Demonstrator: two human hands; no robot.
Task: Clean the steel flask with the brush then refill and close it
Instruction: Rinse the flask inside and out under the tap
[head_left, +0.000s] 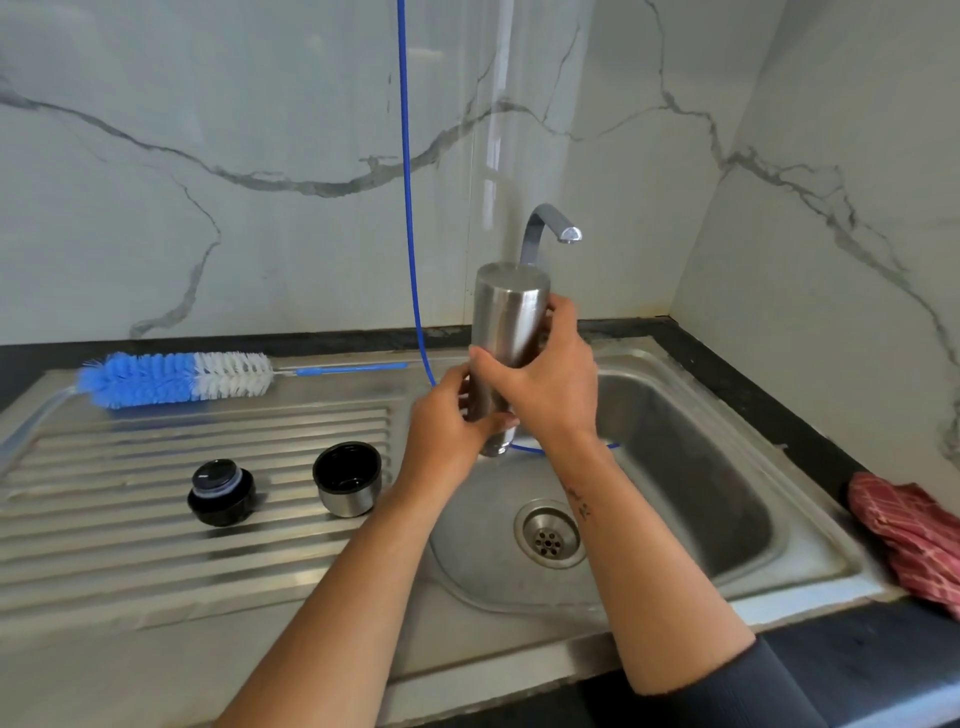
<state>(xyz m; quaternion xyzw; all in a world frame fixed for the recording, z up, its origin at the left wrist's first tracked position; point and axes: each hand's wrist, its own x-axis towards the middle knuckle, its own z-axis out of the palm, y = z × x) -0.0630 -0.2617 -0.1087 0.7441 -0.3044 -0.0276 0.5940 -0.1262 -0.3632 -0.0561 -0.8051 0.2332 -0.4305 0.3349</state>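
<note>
The steel flask (506, 322) is held upside down over the sink basin (691, 467), its mouth pointing down and its flat base up. My right hand (550, 384) grips the flask's middle. My left hand (452, 421) holds its lower end near the mouth. The blue and white bottle brush (176, 378) lies on the back of the draining board. The black stopper (221, 491) and the steel cup lid (347, 486), open side up, stand on the ribbed draining board (104, 545).
The tap (550, 228) curves out behind the flask; no water is seen running. A blue hose (408, 208) hangs down the marble wall into the basin. A red checked cloth (914, 535) lies on the dark counter at the right. The drain (549, 535) sits under my right forearm.
</note>
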